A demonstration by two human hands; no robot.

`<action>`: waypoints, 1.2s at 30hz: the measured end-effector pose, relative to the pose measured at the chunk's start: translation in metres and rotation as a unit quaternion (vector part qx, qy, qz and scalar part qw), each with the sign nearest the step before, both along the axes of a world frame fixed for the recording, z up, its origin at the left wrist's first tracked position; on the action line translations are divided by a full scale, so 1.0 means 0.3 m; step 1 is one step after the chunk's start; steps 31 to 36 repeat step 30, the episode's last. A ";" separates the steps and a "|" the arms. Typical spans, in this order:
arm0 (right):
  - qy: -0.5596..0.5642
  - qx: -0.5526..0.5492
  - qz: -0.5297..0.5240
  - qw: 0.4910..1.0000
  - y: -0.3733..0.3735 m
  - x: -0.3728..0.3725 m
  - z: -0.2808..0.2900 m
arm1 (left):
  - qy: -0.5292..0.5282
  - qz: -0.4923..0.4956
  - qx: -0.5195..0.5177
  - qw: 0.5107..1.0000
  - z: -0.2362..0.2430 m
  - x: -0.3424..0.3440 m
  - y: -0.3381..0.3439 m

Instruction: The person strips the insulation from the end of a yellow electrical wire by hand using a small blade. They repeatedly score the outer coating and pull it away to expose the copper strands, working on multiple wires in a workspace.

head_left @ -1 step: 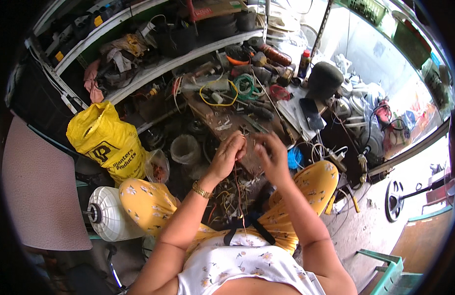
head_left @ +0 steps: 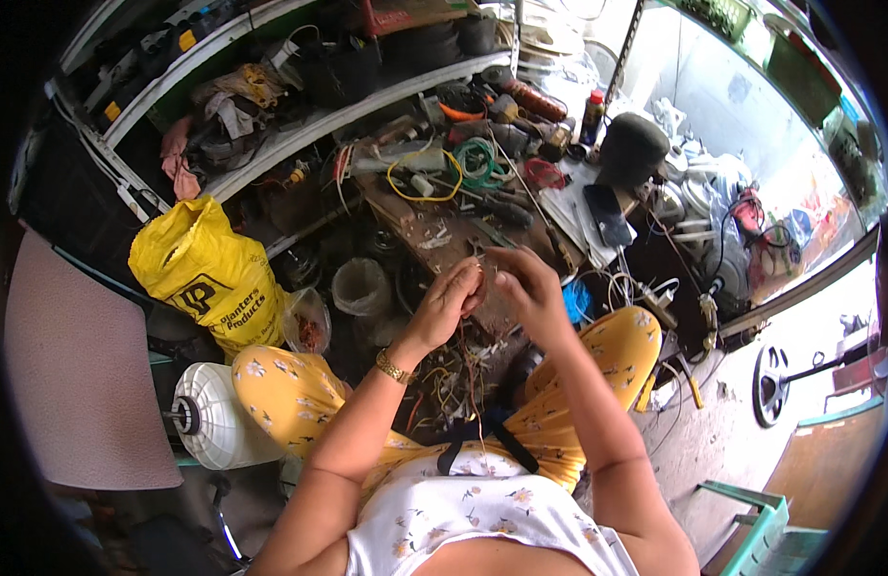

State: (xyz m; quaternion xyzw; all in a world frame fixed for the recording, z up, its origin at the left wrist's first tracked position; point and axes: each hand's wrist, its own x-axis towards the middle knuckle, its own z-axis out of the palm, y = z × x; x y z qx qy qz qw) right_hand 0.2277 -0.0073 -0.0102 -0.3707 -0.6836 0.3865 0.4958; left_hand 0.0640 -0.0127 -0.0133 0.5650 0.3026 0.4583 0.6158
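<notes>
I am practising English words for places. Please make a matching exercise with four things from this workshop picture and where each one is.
Things:
1. yellow bag
2. white lantern-shaped object
3. yellow wire loop
4. left hand

Places:
A. on the cluttered bench
B. beside the left knee
C. below the shelf, at left
D. against the right hand

Pairs: 1-C, 2-B, 3-A, 4-D

Small brownish wire coil (head_left: 478, 278), thin strands hanging down, held up betw. both hands above lap.
</notes>
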 end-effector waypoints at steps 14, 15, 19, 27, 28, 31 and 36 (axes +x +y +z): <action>-0.083 0.059 0.027 0.994 0.018 -0.003 0.098 | 0.033 0.025 -0.011 0.999 0.021 0.002 -0.046; -0.075 0.045 0.019 0.996 0.024 -0.003 0.095 | 0.054 0.014 -0.025 0.998 0.015 -0.004 -0.052; -0.032 -0.002 -0.061 0.998 0.013 -0.045 0.043 | -0.068 0.087 -0.104 0.988 -0.076 -0.018 -0.035; -0.112 -0.204 0.141 0.962 -0.224 -0.116 -0.242 | 0.206 0.328 0.113 0.915 -0.112 -0.032 0.030; -0.208 -0.197 0.174 0.942 -0.230 -0.100 -0.249 | 0.288 0.310 0.175 0.889 -0.137 -0.048 0.033; -0.390 -0.171 0.239 0.873 -0.199 -0.073 -0.158 | 0.368 0.289 0.238 0.851 -0.174 -0.085 0.049; -0.390 -0.171 0.239 0.873 -0.199 -0.073 -0.158 | 0.368 0.289 0.238 0.851 -0.174 -0.085 0.049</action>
